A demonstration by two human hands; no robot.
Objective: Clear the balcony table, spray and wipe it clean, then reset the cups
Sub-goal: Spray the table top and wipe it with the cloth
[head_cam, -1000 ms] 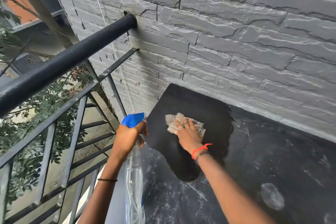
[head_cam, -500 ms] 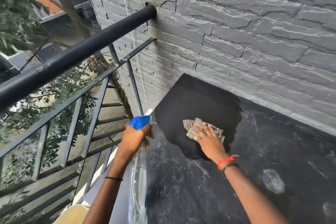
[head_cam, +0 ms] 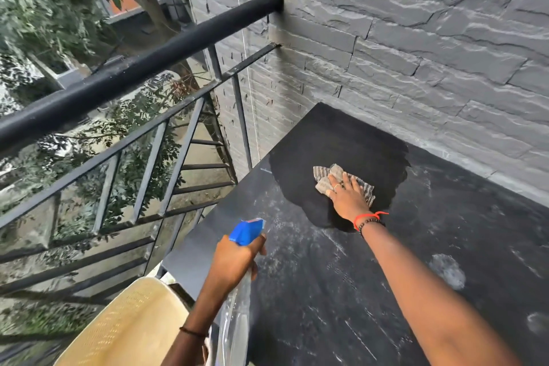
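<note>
Wiping under way: the dark wiped patch (head_cam: 341, 140) spreads nearer.

The right hand (head_cam: 346, 196), fingers flat and spread, presses the cloth (head_cam: 323, 177) on the far left of the desk (head_cam: 445, 246). It has drawn the cloth nearer within the last second, but most of the desk looks dusty yet. The crumpled cloth's long axis runs left to right. The left hand (head_cam: 234, 261) grips the bottle (head_cam: 246, 230) by its neck at the near left edge, body hanging down, nozzle pointing far right.
</note>
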